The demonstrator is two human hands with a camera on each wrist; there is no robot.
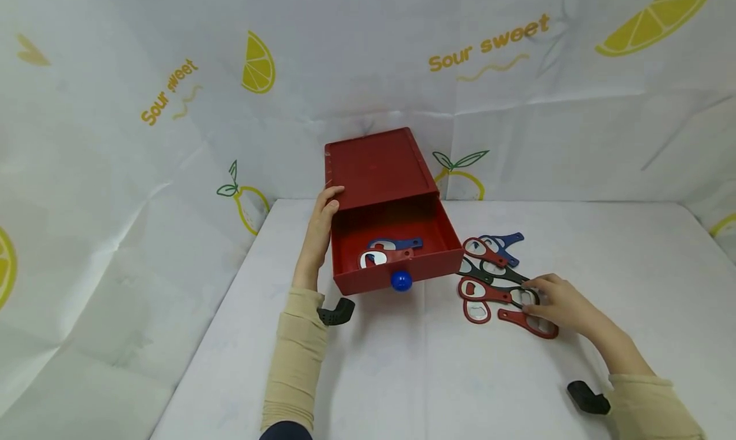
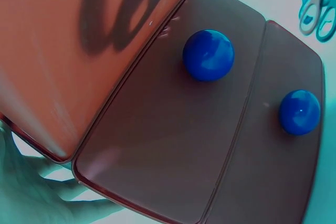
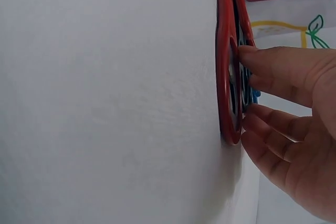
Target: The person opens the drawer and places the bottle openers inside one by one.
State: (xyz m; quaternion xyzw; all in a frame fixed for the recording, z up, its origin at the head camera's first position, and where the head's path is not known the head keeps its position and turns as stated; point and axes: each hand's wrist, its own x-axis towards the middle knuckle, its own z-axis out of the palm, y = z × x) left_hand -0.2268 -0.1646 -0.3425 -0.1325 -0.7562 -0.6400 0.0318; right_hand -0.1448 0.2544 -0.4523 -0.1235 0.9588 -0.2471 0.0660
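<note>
A red drawer box [image 1: 376,165] has its top drawer [image 1: 359,283] pulled out, with a blue knob [image 1: 401,280] on the front. Inside lie a blue bottle opener [image 1: 409,242] and a red bottle opener [image 1: 397,255]. My left hand [image 1: 315,235] rests against the box's left side, its fingers fairly straight in the left wrist view. To the right of the drawer, my right hand [image 1: 560,303] pinches the rim of a black bottle opener [image 1: 535,293] in a loose pile. A red bottle opener [image 1: 526,322] lies just below those fingertips.
More red, black and blue bottle openers [image 1: 482,291] overlap beside the drawer's right corner. Lower drawer fronts with blue knobs [image 2: 299,112] show in the left wrist view. Behind the box hangs a lemon-patterned white cloth [image 1: 368,63]; a white surface [image 1: 489,389] lies beneath.
</note>
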